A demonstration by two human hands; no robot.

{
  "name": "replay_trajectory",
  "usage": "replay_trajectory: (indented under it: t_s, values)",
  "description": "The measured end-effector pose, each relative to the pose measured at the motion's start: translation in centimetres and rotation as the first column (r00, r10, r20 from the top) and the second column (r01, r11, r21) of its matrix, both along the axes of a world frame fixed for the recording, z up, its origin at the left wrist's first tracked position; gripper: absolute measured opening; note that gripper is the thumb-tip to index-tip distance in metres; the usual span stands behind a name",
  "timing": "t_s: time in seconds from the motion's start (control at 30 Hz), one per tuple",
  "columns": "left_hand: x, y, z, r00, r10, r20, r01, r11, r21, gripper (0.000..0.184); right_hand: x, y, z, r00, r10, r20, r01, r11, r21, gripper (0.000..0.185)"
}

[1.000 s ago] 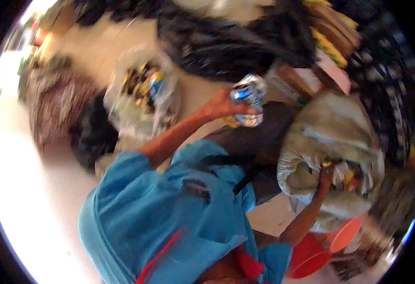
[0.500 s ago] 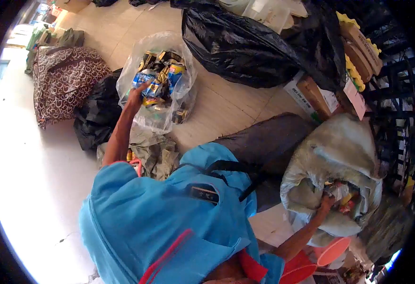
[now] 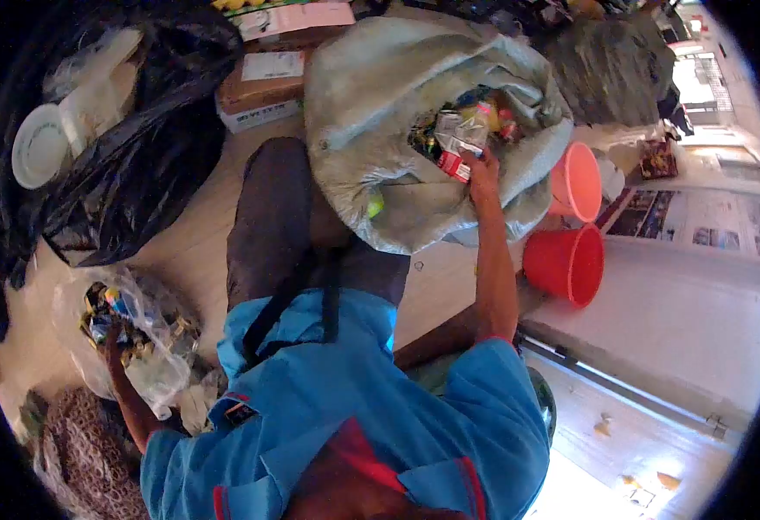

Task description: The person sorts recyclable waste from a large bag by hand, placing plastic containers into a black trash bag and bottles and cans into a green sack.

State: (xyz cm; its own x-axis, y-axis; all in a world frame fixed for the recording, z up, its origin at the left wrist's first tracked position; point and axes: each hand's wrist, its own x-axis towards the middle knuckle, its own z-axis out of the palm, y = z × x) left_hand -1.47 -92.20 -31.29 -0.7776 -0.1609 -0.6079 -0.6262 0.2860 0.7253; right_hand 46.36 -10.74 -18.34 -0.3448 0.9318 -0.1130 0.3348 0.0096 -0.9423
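A large pale woven sack (image 3: 354, 113) stands with its mouth rolled open, crushed cans showing inside. My right hand (image 3: 484, 173) reaches into that mouth, its fingers closed on a crushed silver-and-red can (image 3: 460, 149). On the left, a clear plastic bag (image 3: 159, 373) holds several crushed cans (image 3: 116, 303), dark, gold and blue. My left hand (image 3: 111, 336) is down among these cans; shadow and blur hide whether its fingers grip one.
A black plastic bag (image 3: 150, 165) with white plastic containers (image 3: 40, 146) lies at the upper left, beside a cardboard box (image 3: 263, 76). Red buckets (image 3: 562, 264) stand right of the sack. A brown patterned bag (image 3: 85, 446) is at the lower left.
My view has swung right, bringing the sack to the upper middle and the clear bag to the left. My right hand now shows at a silver-and-red can; my left stays at the clear bag.
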Motion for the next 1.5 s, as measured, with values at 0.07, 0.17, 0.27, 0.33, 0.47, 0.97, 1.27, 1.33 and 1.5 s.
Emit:
replay_trajectory:
  t_s: [0.07,0.17,0.27,0.33,0.47,0.97,1.27,1.33,1.5]
  values:
    - [-0.6,-1.3,0.2,1.000,0.000,-0.002,0.000,0.999,-0.044,0.039,-0.5,-0.7,0.1,0.965,-0.112,-0.237,0.093,0.992,-0.091,0.029]
    - [-0.2,-1.0,1.8,1.000,-0.022,-0.020,0.019,0.993,-0.119,0.040,0.7,0.6,1.8,0.911,-0.144,-0.387,0.143,0.989,-0.032,0.028]
    - [0.0,-1.7,2.4,0.999,-0.043,-0.032,0.036,0.983,-0.182,0.040,1.6,1.5,3.2,0.966,-0.186,-0.181,0.217,0.962,0.168,0.030]
    - [0.3,-2.0,2.9,0.998,-0.057,-0.040,0.046,0.971,-0.234,0.041,2.4,2.2,3.7,0.973,-0.223,0.053,0.180,0.884,0.432,0.034]
    - [1.4,-2.2,4.1,0.981,-0.182,-0.071,0.116,0.836,-0.536,0.041,3.0,2.3,4.5,0.949,-0.299,0.100,0.195,0.807,0.558,0.034]
    - [15.7,47.6,18.7,0.319,-0.638,-0.701,0.804,0.573,-0.156,0.024,3.2,-1.1,10.3,0.844,-0.215,-0.492,0.317,0.939,0.133,0.034]
    - [29.0,73.8,15.5,-0.584,-0.385,-0.714,0.808,-0.195,-0.556,0.038,19.8,-9.8,14.5,0.722,-0.535,-0.438,0.678,0.674,0.294,0.026]
    - [29.0,74.8,13.6,-0.687,-0.351,-0.636,0.724,-0.260,-0.639,0.033,26.6,-15.8,14.3,0.570,-0.693,-0.442,0.822,0.475,0.315,0.026]
    - [27.7,74.2,13.9,-0.865,-0.411,-0.290,0.483,-0.519,-0.706,0.027,41.5,-33.0,13.3,0.075,-0.968,-0.241,0.593,-0.151,0.791,0.028]
